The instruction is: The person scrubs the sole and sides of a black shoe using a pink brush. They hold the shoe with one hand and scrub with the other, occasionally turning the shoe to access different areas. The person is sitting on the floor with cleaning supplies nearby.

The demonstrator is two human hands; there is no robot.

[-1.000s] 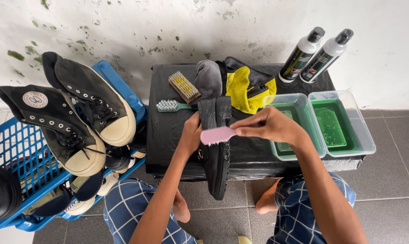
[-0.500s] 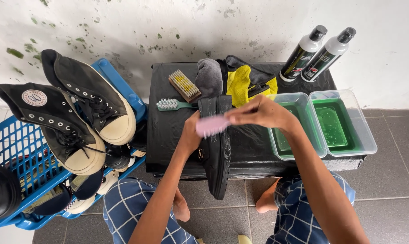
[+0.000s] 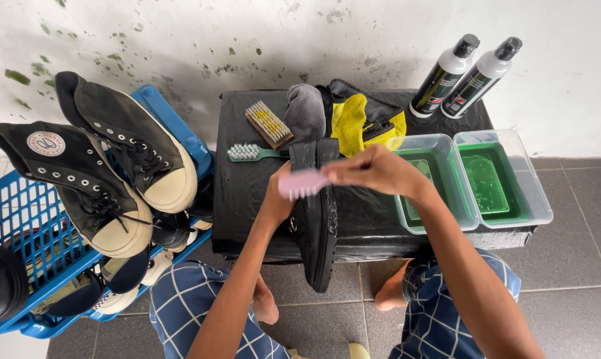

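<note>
Here the right hand (image 3: 373, 171) grips a pink plastic brush (image 3: 302, 183), the left hand (image 3: 276, 199) steadying a black shoe (image 3: 317, 226).

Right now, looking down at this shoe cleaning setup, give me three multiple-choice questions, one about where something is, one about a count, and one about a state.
1. Where does the green-handled toothbrush lie?
A. in a tub
B. on the black-covered table, left of the black shoe
C. in the blue basket

2. How many clear plastic tubs of green liquid stand there?
A. one
B. two
C. four

3. What does the right hand hold?
A. nothing
B. a bottle
C. the pink brush

Answers: 1 B, it rests on the table beside the wooden brush. 2 B, two tubs sit side by side. 3 C, the fingers grip the brush over the shoe, which the left hand steadies.
</note>
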